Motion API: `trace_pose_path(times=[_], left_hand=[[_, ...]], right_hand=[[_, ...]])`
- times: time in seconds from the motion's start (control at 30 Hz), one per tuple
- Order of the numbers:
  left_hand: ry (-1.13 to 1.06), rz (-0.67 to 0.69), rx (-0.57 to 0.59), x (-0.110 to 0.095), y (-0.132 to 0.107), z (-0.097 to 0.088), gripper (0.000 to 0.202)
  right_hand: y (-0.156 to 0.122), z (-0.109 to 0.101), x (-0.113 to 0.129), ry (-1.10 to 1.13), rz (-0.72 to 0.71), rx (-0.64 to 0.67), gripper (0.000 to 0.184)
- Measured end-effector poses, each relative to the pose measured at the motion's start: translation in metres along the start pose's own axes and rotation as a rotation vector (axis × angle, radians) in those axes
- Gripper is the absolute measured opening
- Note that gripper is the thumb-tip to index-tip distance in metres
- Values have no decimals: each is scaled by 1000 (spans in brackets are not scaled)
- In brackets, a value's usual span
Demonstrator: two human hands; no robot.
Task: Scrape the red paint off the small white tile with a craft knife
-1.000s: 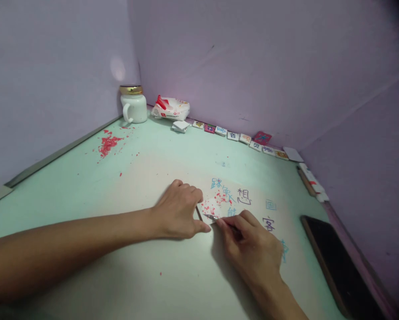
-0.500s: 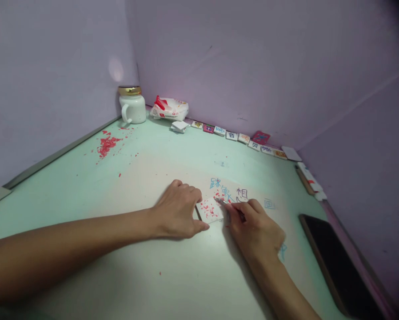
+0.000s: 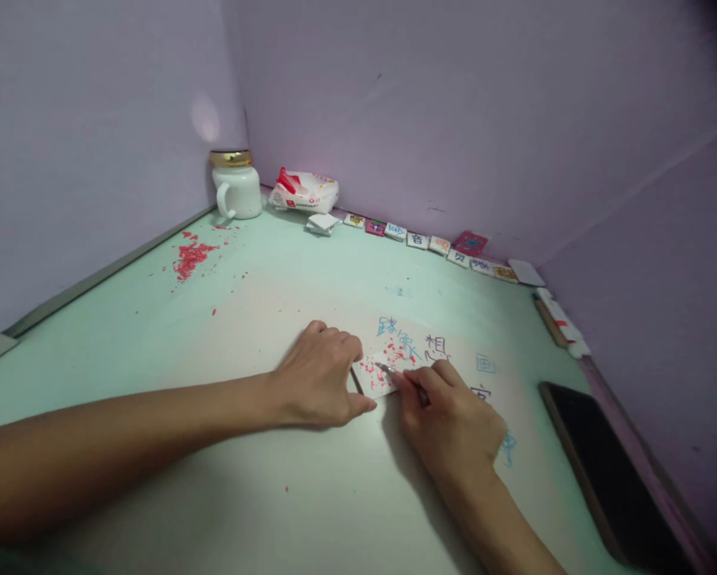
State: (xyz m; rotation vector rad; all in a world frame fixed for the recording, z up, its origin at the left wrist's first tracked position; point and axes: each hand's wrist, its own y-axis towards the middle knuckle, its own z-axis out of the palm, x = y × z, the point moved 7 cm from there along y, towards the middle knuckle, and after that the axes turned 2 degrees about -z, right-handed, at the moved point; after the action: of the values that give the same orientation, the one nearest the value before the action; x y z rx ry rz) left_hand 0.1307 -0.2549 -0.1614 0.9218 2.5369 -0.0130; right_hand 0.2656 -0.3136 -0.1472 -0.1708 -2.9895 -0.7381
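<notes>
Between my left thumb and forefinger, my left hand [image 3: 321, 379] clasps a small white square tile [image 3: 381, 390], pressed flat to the table. Red crumbs [image 3: 373, 372] are scattered over the tile and just beyond its far edge. A dark strip [image 3: 357, 381] shows along the tile's left side. My right hand [image 3: 451, 419] grips a slim, metal-tipped craft knife [image 3: 388, 370] like a pen, its tip over the tile. The fingers hide most of the knife's handle. Blue and purple handwritten characters [image 3: 436, 345] mark the table near my right hand.
A pile of red shavings [image 3: 191, 259] lies far left, before a white mug with a gold lid [image 3: 239, 192]. A wipes pack [image 3: 304, 192] and a row of lettered tiles [image 3: 417, 239] line the back wall. A phone [image 3: 604, 471] lies right.
My right hand and the knife have shifted slightly left, bringing the tip from the tile's far right edge to over its middle. My left hand stays in place on the tile.
</notes>
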Motion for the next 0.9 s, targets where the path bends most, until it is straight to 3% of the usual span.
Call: trace_pose_path(times=[0.1, 0.2, 0.33, 0.47, 0.9], left_hand=[[-15, -12, -8, 2, 0, 0, 45], [-22, -22, -6, 3, 0, 1, 47], [-15, -38, -5, 3, -1, -1, 48], [16, -50, -23, 3, -3, -3, 48], [132, -51, -35, -3, -1, -3, 35]], right_hand=[[7, 3, -18, -55, 108, 17, 26], [3, -5, -28, 71, 182, -17, 26], [-11, -11, -12, 244, 87, 26, 27], [-20, -12, 2, 249, 8, 57, 30], [-19, -5, 2, 202, -34, 0, 31]])
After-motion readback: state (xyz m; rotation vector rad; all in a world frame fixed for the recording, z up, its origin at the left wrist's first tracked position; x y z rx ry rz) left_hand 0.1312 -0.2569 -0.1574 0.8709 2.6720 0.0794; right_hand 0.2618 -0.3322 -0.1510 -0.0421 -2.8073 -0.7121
